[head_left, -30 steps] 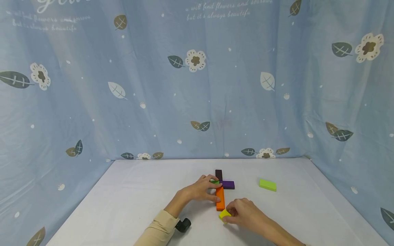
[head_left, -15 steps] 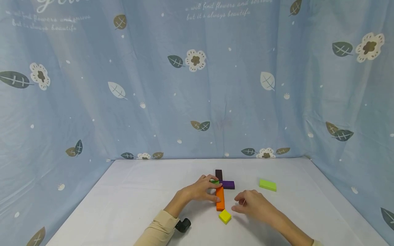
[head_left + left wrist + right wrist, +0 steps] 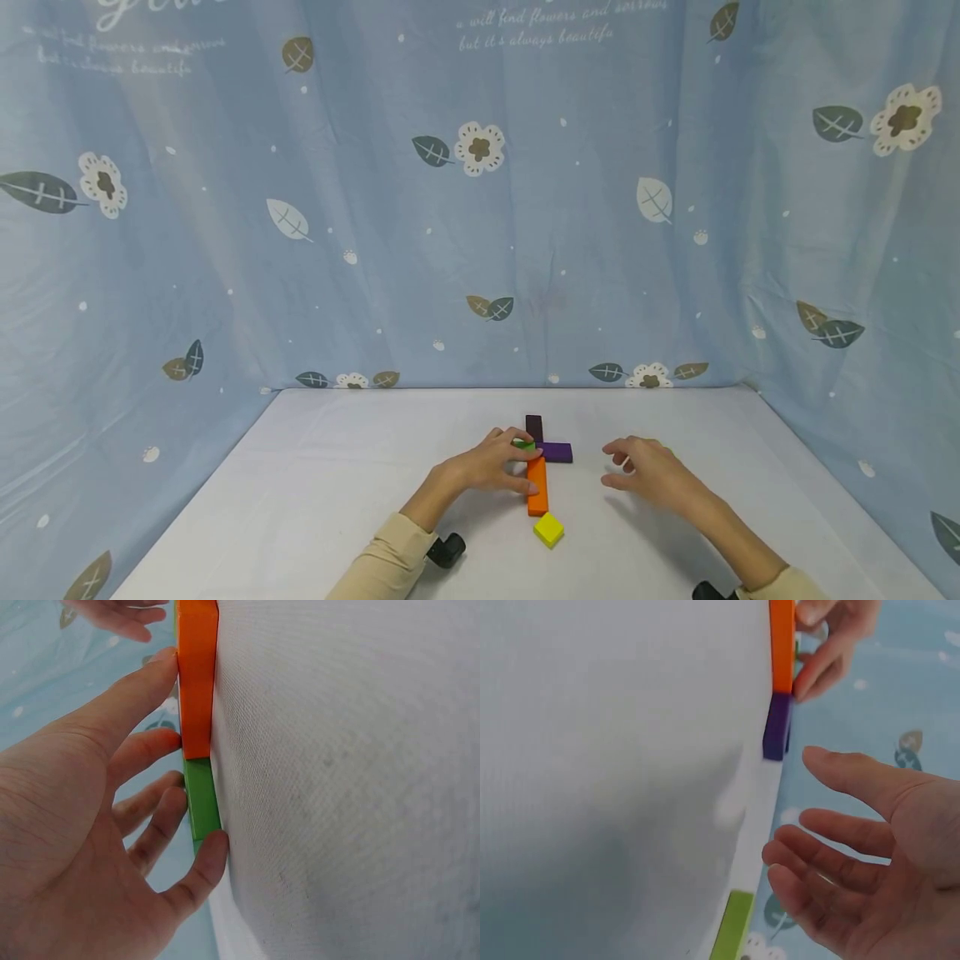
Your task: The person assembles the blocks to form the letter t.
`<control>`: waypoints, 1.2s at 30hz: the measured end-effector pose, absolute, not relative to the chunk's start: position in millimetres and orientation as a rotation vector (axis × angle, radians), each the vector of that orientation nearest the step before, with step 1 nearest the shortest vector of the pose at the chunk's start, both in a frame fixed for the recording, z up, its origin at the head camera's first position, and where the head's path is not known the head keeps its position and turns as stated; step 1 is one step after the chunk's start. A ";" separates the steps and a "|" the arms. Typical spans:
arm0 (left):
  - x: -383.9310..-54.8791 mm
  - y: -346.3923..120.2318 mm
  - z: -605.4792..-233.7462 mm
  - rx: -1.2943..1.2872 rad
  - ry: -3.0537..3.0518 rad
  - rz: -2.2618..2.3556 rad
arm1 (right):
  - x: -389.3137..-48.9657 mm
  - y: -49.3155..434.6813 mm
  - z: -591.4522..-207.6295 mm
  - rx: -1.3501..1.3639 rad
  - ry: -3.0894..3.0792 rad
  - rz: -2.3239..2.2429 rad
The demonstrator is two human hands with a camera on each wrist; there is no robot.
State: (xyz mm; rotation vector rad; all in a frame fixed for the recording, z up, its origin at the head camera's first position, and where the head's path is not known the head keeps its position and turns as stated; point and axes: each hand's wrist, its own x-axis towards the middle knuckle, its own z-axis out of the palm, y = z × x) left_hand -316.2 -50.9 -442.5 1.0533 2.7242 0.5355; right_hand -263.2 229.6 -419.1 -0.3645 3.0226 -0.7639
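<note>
In the head view, flat blocks lie in a cross: a black block (image 3: pixel 534 428) at the far end, a purple block (image 3: pixel 557 452) to the right, an orange block (image 3: pixel 537 487) toward me. A green block (image 3: pixel 201 799) forms the left arm, mostly hidden under my left hand (image 3: pixel 491 462). That hand's loosely spread fingertips rest on the orange and green blocks. A yellow block (image 3: pixel 549 530) sits turned like a diamond at the orange block's near end. My right hand (image 3: pixel 656 475) hovers with relaxed fingers, holding nothing, and hides a light green block (image 3: pixel 733 926) from the head view.
A white cloth covers the table (image 3: pixel 337 483). Behind it and at both sides hangs a blue curtain (image 3: pixel 375 275) with printed leaves and flowers. Black wrist cameras show by the left sleeve (image 3: pixel 386 558) and the right sleeve (image 3: pixel 783 585).
My right hand has let go of the yellow block and moved away to the right, over the light green block. The left hand has stayed on the blocks.
</note>
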 end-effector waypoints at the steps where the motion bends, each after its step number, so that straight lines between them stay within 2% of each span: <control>1: -316.2 -51.1 -442.3 1.057 2.724 0.534 | -264.7 232.9 -419.6 -0.372 3.027 -0.765; 22: -316.9 -51.6 -443.4 1.062 2.729 0.536 | -279.7 278.2 -414.7 -0.435 3.062 -0.808; 36: -316.6 -51.6 -443.5 1.052 2.731 0.538 | -288.8 294.2 -429.5 -0.434 3.126 -0.771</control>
